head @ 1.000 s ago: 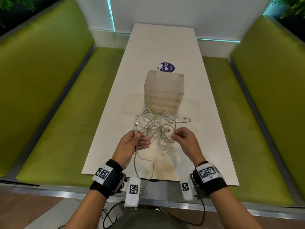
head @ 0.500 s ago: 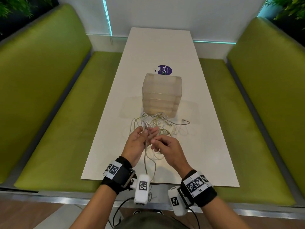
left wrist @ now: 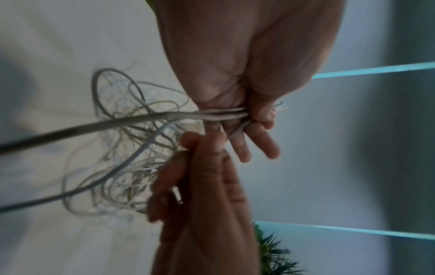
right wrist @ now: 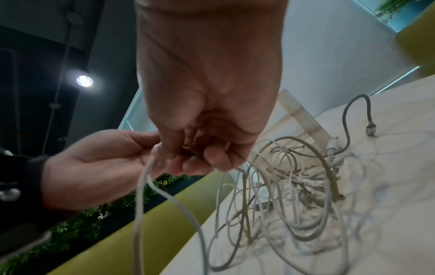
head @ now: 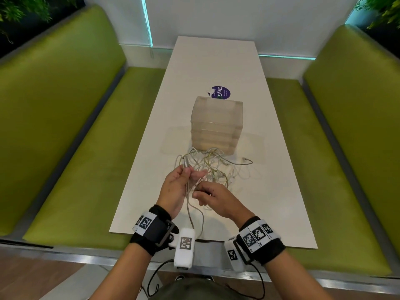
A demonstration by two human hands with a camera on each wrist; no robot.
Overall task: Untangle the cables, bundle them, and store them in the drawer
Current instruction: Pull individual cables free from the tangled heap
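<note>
A tangle of white and grey cables (head: 218, 169) lies on the white table (head: 216, 61), in front of a translucent drawer unit (head: 216, 124) with its drawers closed. My left hand (head: 184, 176) pinches strands of a grey cable (left wrist: 141, 119) between thumb and fingers, a connector sticking up above them. My right hand (head: 203, 189) meets it fingertip to fingertip and pinches a cable end. From both hands a loop of the grey cable (right wrist: 146, 195) hangs toward the table's near edge. In the wrist views the tangle (right wrist: 294, 186) sits just behind the fingers.
A round purple sticker (head: 220, 93) lies behind the drawer unit. One cable end with a plug (head: 245, 159) trails right of the tangle. Green benches (head: 75, 148) flank the table on both sides. The table's near edge (head: 212, 237) is just below my wrists.
My right hand has come left from the tangle's right side to meet my left hand. The left hand has lifted its cable slightly toward the middle.
</note>
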